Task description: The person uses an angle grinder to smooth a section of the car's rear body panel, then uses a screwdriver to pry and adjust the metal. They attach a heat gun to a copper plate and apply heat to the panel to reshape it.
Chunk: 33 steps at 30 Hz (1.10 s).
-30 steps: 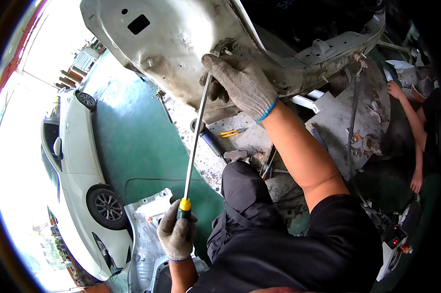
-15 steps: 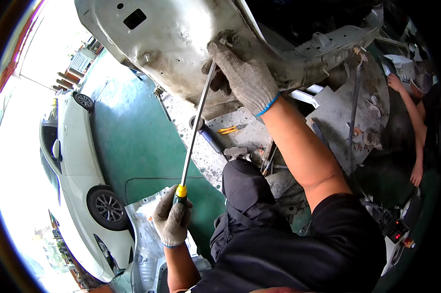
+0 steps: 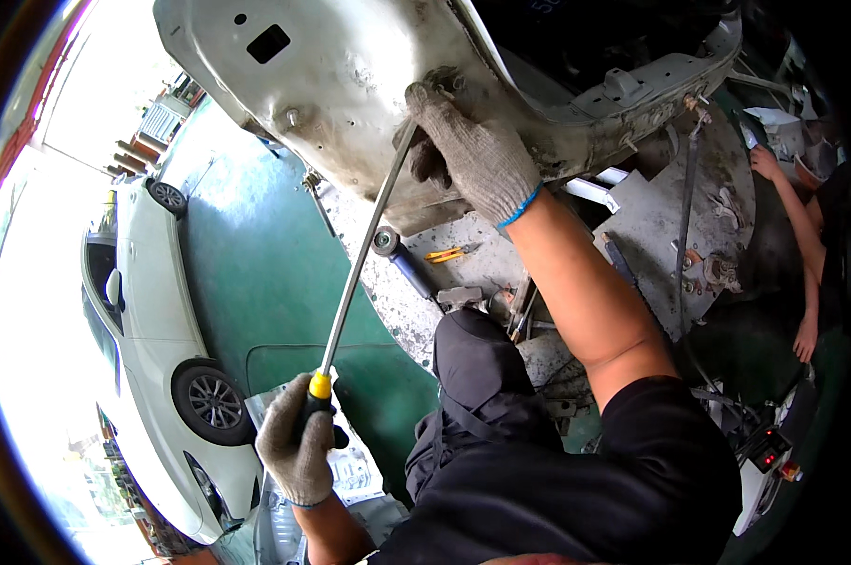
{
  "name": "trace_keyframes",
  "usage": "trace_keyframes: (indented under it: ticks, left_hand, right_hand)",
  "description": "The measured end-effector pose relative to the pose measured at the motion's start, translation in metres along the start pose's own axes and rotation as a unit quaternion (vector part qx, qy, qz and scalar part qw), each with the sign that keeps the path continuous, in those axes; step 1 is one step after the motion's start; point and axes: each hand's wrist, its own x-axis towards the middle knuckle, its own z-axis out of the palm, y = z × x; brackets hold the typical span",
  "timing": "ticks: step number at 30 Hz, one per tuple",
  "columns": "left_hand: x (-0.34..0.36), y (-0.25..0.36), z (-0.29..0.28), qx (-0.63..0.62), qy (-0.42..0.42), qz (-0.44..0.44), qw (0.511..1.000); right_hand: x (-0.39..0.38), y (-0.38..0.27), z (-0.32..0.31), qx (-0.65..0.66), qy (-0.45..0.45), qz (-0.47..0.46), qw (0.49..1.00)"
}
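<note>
My left hand point(image 3: 294, 438), in a grey knit glove, is closed on the yellow and dark handle of a long screwdriver point(image 3: 355, 273). Its steel shaft slants up and rightward to a worn pale metal body panel point(image 3: 313, 66). My right hand point(image 3: 468, 151), also gloved, has its fingers curled round the upper end of the shaft against the panel, beside a dark recess; the exact tip is hidden.
An angle grinder point(image 3: 407, 268) and yellow-handled pliers point(image 3: 449, 254) lie on a speckled work surface point(image 3: 661, 235). A white car point(image 3: 148, 311) stands left, near a loose panel point(image 3: 350, 471). A co-worker's bare arms point(image 3: 802, 235) appear at far right, above equipment with red lights point(image 3: 764, 457).
My left hand has moved down and to the left, swinging the handle with it and slanting the shaft more. My right hand has shifted slightly up and to the right compared with a second ago.
</note>
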Motion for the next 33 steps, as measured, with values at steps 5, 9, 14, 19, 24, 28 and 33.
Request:
trace_keyframes:
  ticks: [5, 9, 14, 19, 24, 28, 33]
  left_hand:
    - [-0.018, 0.007, 0.012, -0.022, 0.006, -0.04, 0.999]
    - [-0.028, 0.003, 0.027, -0.005, 0.023, -0.043, 0.999]
    - [-0.031, 0.003, 0.02, 0.014, 0.025, -0.018, 0.999]
    - [0.009, -0.012, 0.013, 0.095, 0.051, 0.151, 0.983]
    - [-0.006, -0.023, 0.014, 0.159, 0.066, 0.168, 0.971]
    - [0.01, -0.027, 0.019, 0.155, 0.065, 0.178, 0.969]
    - [0.002, -0.019, 0.008, 0.176, 0.031, 0.189, 0.966]
  right_hand:
    - [0.002, 0.007, -0.009, -0.026, -0.046, -0.001, 0.999]
    - [0.0, 0.005, -0.005, 0.028, -0.019, -0.028, 0.999]
    - [0.0, -0.002, -0.008, -0.034, -0.051, -0.005, 0.998]
    - [-0.003, 0.007, -0.001, 0.034, 0.01, -0.011, 0.999]
    - [0.003, 0.007, -0.002, 0.018, -0.032, 0.013, 0.999]
    - [0.002, 0.006, -0.003, -0.026, 0.01, -0.01, 1.0]
    - [0.007, 0.01, -0.003, -0.028, -0.015, -0.018, 0.999]
